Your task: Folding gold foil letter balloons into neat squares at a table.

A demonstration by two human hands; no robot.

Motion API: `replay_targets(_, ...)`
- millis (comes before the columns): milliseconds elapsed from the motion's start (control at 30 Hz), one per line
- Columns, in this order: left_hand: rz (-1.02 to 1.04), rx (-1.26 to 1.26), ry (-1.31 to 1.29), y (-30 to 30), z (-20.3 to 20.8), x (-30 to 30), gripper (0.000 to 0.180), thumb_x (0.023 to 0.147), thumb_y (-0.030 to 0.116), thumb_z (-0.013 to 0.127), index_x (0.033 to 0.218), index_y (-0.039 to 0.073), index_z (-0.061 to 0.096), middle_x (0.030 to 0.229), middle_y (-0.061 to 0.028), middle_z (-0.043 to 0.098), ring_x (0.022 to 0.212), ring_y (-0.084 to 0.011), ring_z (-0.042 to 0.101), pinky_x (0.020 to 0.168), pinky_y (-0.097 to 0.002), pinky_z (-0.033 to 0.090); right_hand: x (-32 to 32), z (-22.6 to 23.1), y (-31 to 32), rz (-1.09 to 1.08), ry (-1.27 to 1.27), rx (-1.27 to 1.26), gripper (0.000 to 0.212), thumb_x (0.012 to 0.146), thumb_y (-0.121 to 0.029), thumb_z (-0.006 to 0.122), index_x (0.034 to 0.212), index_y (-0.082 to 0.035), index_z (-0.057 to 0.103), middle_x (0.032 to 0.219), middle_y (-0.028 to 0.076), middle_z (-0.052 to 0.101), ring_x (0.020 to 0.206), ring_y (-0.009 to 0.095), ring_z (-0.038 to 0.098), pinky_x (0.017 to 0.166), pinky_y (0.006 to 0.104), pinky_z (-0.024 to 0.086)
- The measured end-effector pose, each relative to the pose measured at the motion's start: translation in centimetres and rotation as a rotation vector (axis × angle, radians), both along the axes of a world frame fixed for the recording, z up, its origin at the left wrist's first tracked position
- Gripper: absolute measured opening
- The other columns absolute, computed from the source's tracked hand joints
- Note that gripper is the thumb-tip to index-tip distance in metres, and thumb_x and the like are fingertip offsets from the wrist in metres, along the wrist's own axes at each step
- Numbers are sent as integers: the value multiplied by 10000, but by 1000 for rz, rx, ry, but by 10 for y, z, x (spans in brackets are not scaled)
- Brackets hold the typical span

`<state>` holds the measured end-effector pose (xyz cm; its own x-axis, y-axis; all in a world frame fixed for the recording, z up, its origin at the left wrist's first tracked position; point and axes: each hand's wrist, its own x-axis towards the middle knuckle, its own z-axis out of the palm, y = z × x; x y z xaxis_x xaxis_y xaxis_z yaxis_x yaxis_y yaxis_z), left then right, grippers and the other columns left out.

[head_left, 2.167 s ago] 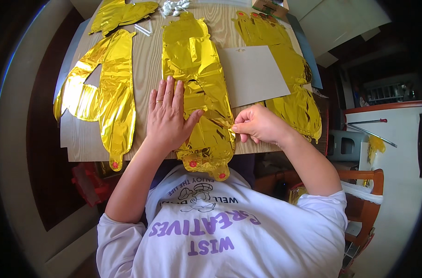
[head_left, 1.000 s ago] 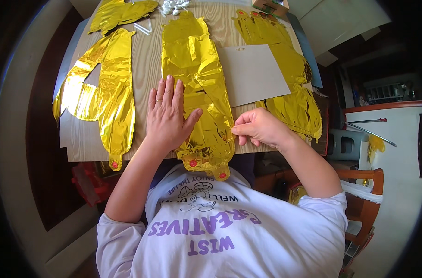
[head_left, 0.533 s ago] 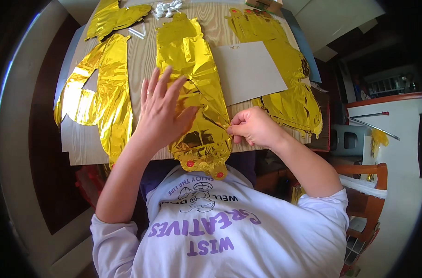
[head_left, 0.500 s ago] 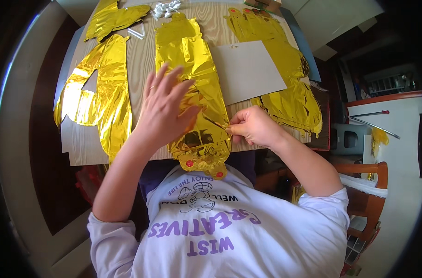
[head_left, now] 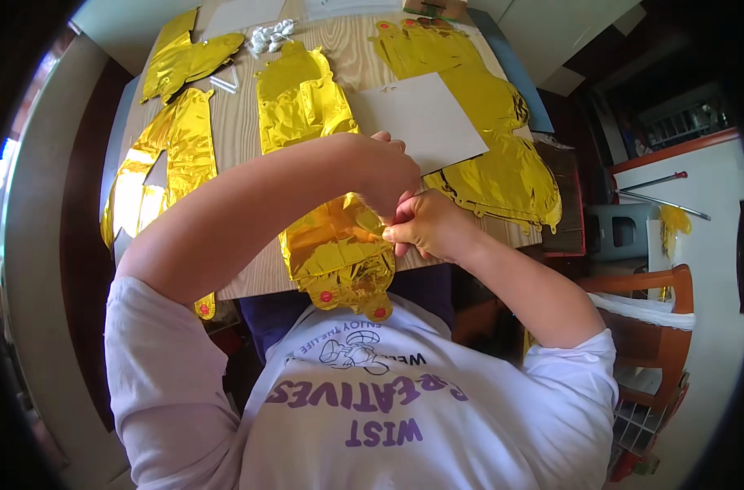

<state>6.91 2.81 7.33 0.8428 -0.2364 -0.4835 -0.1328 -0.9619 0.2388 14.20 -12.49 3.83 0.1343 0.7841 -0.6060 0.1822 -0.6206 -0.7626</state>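
Note:
A flat gold foil balloon point(head_left: 310, 106) lies lengthwise before me, its near end hanging over the table edge against my shirt. At its right edge, my right hand point(head_left: 433, 224) pinches the foil between thumb and fingers. My left hand point(head_left: 386, 175) has crossed over the balloon, and its curled fingers meet the right fingertips. What the left fingers hold, if anything, is hidden behind the hand. My left forearm covers the balloon's middle. Red round spots mark the near end.
More gold foil balloons lie at the left point(head_left: 190, 135) and right point(head_left: 502, 175). A white card point(head_left: 421, 118) partly covers the right ones. White balls point(head_left: 270, 37) and short white sticks point(head_left: 223, 84) sit at the back left. A wooden chair point(head_left: 674, 327) stands right.
My left hand has swung right across the balloon, from spread fingers to curled ones at my right hand. My right hand keeps its pinch at the balloon's edge. The view has shifted slightly.

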Motion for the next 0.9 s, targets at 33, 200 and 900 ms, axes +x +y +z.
replay_targets(33, 10, -19, 25, 1, 0, 1, 356, 790, 503, 770, 844, 152, 789, 888, -49, 715, 1127, -272, 554, 954, -425, 376, 0, 1, 0, 12, -4, -10, 121, 895, -122, 721, 906, -2, 711, 693, 32, 685, 525, 67, 567, 455, 236, 420)
replay_targets(200, 25, -83, 118, 4, 0, 7, 395, 832, 538, 744, 893, 150, 791, 910, -39, 736, 1132, -260, 558, 973, -452, 355, -2, 2, -3, -49, 23, -14, 125, 892, -127, 721, 933, -9, 704, 693, 25, 682, 531, 64, 562, 454, 236, 416)
replay_targets(900, 59, -106, 62, 11, -15, 0, 197, 743, 368, 766, 834, 196, 799, 893, 11, 745, 1173, -272, 545, 981, -462, 330, -3, 0, -1, -55, 33, 20, 107, 893, -111, 722, 844, -18, 705, 662, 35, 687, 470, 52, 510, 432, 226, 384)
